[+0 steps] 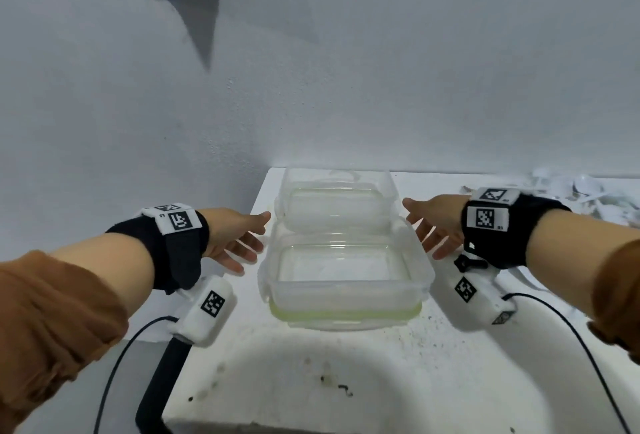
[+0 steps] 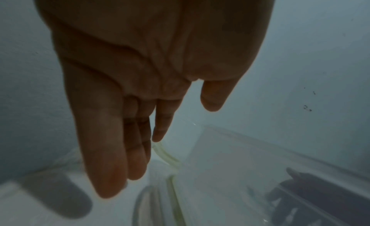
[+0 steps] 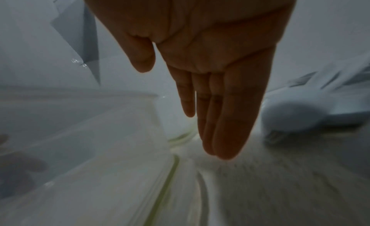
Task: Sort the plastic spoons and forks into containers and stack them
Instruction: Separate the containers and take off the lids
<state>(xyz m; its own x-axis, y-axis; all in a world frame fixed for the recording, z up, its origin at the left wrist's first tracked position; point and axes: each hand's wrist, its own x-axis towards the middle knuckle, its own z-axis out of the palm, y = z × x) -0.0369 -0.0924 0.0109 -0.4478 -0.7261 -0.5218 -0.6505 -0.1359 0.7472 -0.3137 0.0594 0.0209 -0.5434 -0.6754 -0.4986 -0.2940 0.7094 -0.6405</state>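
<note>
White counter (image 1: pixel 450 347) against a pale wall — two clear lidded containers (image 1: pixel 343 260) sit mid-counter. Left hand (image 1: pixel 235 243) and right hand (image 1: pixel 433 225) flank them, fingers straight, holding nothing. Plastic cutlery (image 1: pixel 588 194) lies far right.

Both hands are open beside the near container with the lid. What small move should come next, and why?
Probably close both hands onto the sides of the near lidded container. The left hand and right hand flank it with straight fingers, holding nothing, and a second clear container sits just behind, so a grasp to lift it seems likely.
</note>
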